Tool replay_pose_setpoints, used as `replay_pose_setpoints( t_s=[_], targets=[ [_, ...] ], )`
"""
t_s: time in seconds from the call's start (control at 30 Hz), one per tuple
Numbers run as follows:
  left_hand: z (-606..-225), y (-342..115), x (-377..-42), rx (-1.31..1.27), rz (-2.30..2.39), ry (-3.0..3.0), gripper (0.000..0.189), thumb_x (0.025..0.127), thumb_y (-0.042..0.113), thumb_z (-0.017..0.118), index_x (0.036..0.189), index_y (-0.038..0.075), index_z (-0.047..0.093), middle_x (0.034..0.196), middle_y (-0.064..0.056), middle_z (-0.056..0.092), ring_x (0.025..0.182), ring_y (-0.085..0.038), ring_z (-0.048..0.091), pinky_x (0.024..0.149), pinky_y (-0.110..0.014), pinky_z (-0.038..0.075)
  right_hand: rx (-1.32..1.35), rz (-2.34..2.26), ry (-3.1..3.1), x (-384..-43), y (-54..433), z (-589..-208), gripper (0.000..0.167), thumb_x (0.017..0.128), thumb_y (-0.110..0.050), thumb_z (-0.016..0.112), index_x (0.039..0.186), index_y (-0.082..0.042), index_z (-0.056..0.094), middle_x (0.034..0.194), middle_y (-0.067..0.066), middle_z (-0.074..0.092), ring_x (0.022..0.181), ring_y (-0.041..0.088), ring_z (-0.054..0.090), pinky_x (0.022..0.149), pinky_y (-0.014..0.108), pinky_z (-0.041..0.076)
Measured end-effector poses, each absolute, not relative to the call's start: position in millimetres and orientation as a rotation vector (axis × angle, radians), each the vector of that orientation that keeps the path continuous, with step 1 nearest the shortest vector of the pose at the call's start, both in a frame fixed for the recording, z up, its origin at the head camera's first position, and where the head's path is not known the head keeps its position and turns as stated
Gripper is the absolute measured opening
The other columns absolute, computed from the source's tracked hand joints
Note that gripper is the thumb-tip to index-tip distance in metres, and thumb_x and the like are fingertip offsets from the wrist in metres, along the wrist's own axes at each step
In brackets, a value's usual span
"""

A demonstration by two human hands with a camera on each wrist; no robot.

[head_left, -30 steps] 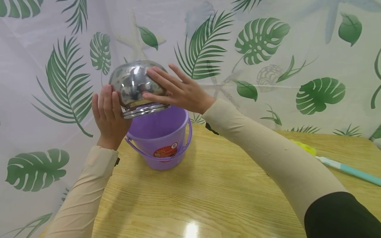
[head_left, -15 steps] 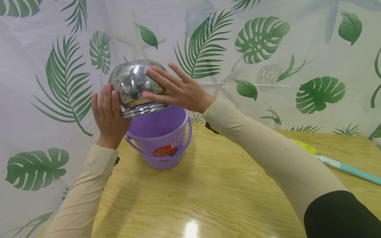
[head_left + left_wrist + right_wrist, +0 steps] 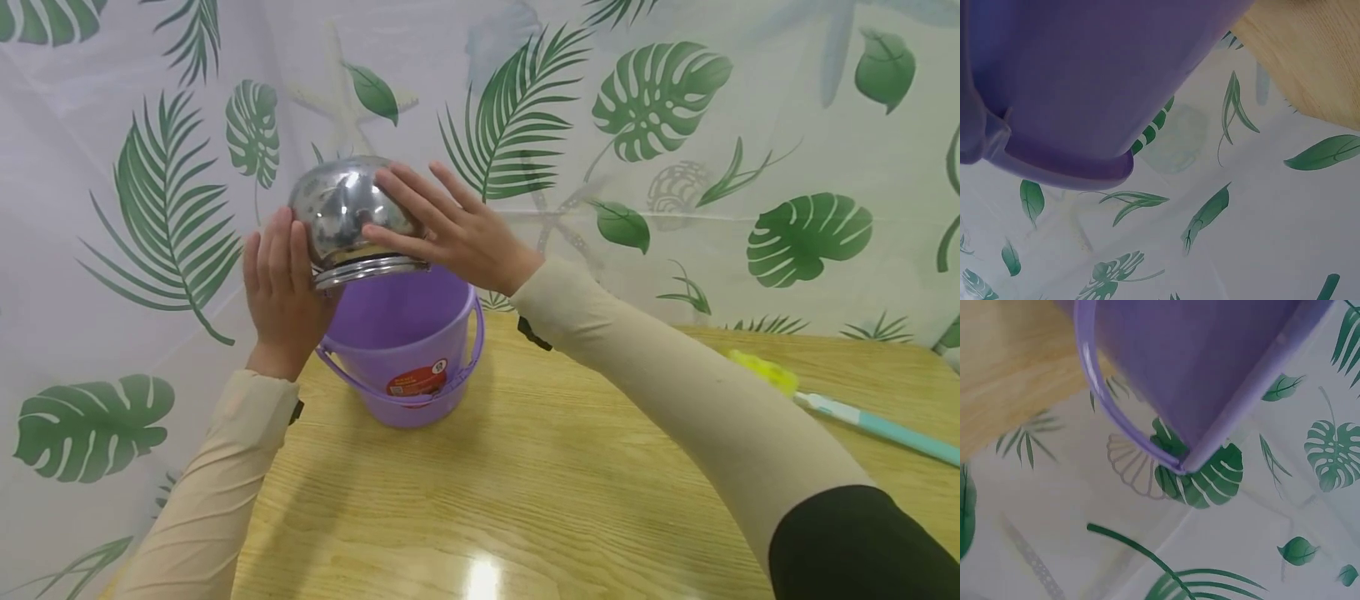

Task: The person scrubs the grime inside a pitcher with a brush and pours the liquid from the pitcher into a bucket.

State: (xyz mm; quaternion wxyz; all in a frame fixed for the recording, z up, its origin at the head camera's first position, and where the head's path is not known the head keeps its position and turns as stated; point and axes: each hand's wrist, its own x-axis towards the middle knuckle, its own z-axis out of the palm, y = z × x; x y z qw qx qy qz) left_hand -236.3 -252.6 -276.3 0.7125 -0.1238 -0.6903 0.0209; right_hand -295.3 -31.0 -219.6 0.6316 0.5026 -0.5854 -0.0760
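A shiny metal bowl (image 3: pixel 333 204) is held upside down and slightly tilted over a purple bucket (image 3: pixel 397 367), its thick rim facing down. My left hand (image 3: pixel 281 292) holds the bowl's left side, fingers pointing up along it; the thumb is hidden. My right hand (image 3: pixel 457 225) holds the right side, with its fingers spread over the curved outside and the thumb out of sight. The bowl's inside cannot be seen. Both wrist views show the bucket close up, purple wall (image 3: pixel 1085 75) in the left and handle (image 3: pixel 1104 394) in the right, without the hands.
The bucket stands on a wooden table (image 3: pixel 540 467), its handle hanging down in front. At the right lies a turquoise and white stick (image 3: pixel 892 429) with a yellow piece (image 3: pixel 780 375) by its tip. A leaf-patterned sheet (image 3: pixel 570 108) hangs behind.
Over the last half second the bowl and my left hand have shifted slightly to the right, and the bowl's tilt has lessened a little. My right hand has barely moved; the bucket stays put.
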Motion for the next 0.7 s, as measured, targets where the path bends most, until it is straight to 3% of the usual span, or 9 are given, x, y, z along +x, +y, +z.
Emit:
replay_pose_setpoints(
  t_s=[0.1,0.13,0.33,0.53,0.7],
  targets=[
    [-274.2,-255.7,-232.9,-0.376,-0.034,-1.661,0.070,0.083,0.031,0.067,0.138,0.009,0.030,0.137,-0.014,0.044,0.125,-0.028,0.045,0.110,-0.043,0.031,1.235,-0.060,-1.501,-294.3,-28.9,-225.1,0.048,0.096,0.000,0.037,0.135,-0.025,0.047,0.141,0.021,0.043,0.134,0.035,0.039,0.115,0.045,0.024],
    [-272.9,-256.7,-231.9,-0.410,-0.055,-1.705,0.072,0.082,0.030,0.069,0.138,0.006,0.030,0.138,-0.016,0.043,0.125,-0.029,0.044,0.110,-0.043,0.031,1.246,-0.025,-1.544,-294.7,-29.0,-227.0,0.047,0.096,0.000,0.036,0.134,-0.024,0.049,0.143,0.022,0.041,0.136,0.035,0.037,0.116,0.045,0.021],
    [-262.9,-263.3,-229.8,-0.561,-0.137,-1.964,0.094,0.071,0.025,0.079,0.144,0.001,0.025,0.145,-0.020,0.036,0.126,-0.037,0.040,0.108,-0.046,0.031,1.324,0.212,-1.805,-296.0,-30.8,-233.4,0.053,0.090,0.001,0.049,0.140,-0.016,0.041,0.151,0.022,0.027,0.141,0.034,0.026,0.116,0.043,0.020],
    [-248.1,-266.4,-230.2,-0.602,-0.219,-2.263,0.113,0.061,0.026,0.087,0.148,0.002,0.019,0.148,-0.021,0.031,0.131,-0.039,0.039,0.108,-0.050,0.031,1.441,0.460,-2.115,-294.9,-31.0,-228.0,0.089,0.074,-0.009,0.076,0.147,-0.009,0.025,0.155,0.021,0.011,0.138,0.035,0.032,0.111,0.039,0.033],
    [-230.7,-265.7,-231.5,-0.676,-0.307,-2.473,0.115,0.059,0.023,0.088,0.147,-0.001,0.019,0.149,-0.021,0.029,0.132,-0.040,0.036,0.109,-0.051,0.030,1.423,0.610,-2.429,-292.0,-27.5,-221.6,0.115,0.066,-0.009,0.083,0.152,-0.017,0.008,0.158,0.013,0.002,0.141,0.031,0.026,0.106,0.038,0.039]
  ],
)
